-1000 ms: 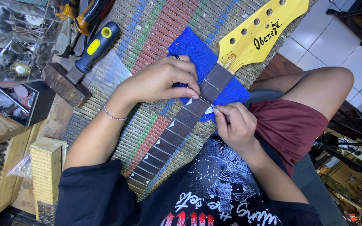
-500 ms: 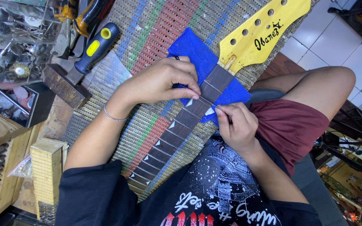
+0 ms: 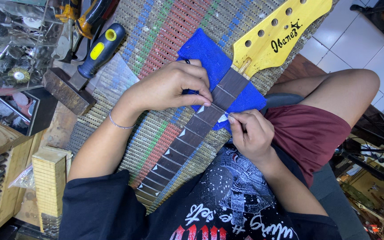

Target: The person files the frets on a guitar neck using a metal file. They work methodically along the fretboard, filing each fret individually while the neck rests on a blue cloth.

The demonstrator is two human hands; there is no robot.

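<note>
Guitar neck lies diagonally across the person's lap and a woven striped mat, dark fretboard up, pale triangular inlays along it. Yellow headstock points far right, heel end sits near, by the black shirt. A blue cloth sits under the neck at the headstock end.

Left hand rests palm-down over the far edge of the neck and on the blue cloth, fingers curled, fingertips pressing on the fretboard at a fret near the nut end. It pins the neck, not wrapped round it.

Right hand is at the near right edge of the neck, same fret, fingers pinched tight on something thin and small; too small to tell what. A pale sliver shows just beside the fingertips at the fretboard edge.

Left of the mat: hammer with blue-and-yellow handle and square block head, lying on the bench. Far left: clear box of small rotary bits. Near left: wooden block.
</note>
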